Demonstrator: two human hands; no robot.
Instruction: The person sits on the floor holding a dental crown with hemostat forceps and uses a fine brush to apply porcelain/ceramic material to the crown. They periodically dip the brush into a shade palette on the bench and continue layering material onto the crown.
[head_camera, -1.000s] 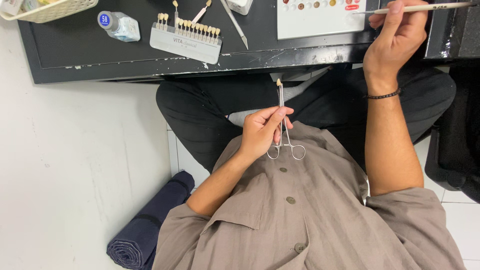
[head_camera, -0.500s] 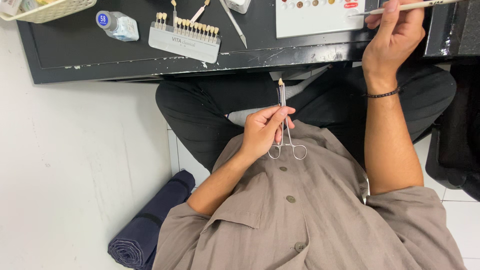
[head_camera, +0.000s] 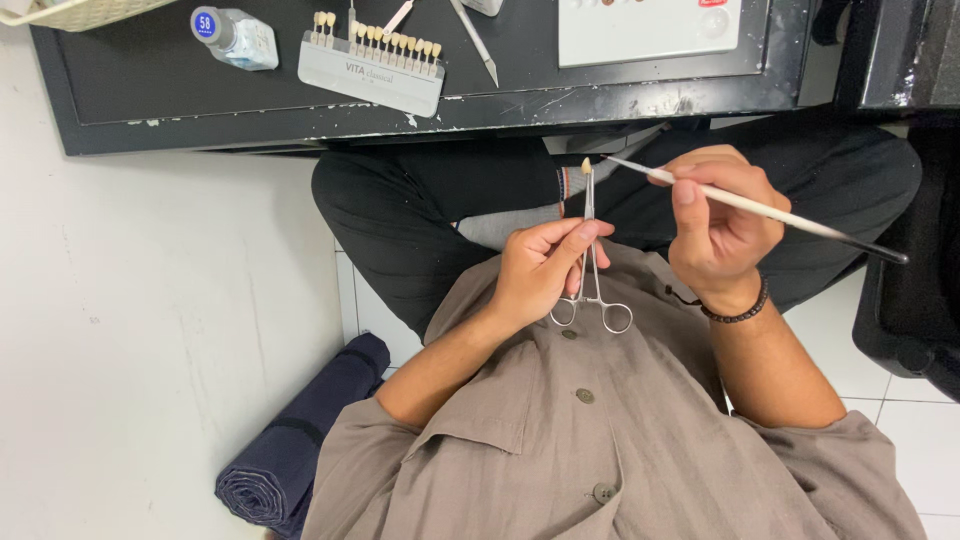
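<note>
Counted: two hands, left hand (head_camera: 540, 275) and right hand (head_camera: 718, 230); one metal clamp (head_camera: 590, 260) gripping one small tooth (head_camera: 586, 165); one thin brush (head_camera: 760, 210). On desk: one shade guide (head_camera: 372, 72), one small bottle (head_camera: 232, 36), one white palette (head_camera: 650, 30), one basket (head_camera: 80, 10). On floor: one rolled dark cloth (head_camera: 300, 445).

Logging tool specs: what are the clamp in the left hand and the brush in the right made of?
Scissor-handled clamp: looks like polished steel, silver with bright glints on its finger rings. Brush: thin cream handle running to a dark end, probably painted wood or plastic; the look leaves that open. Its tip nears the small pale piece held in the clamp.
</note>
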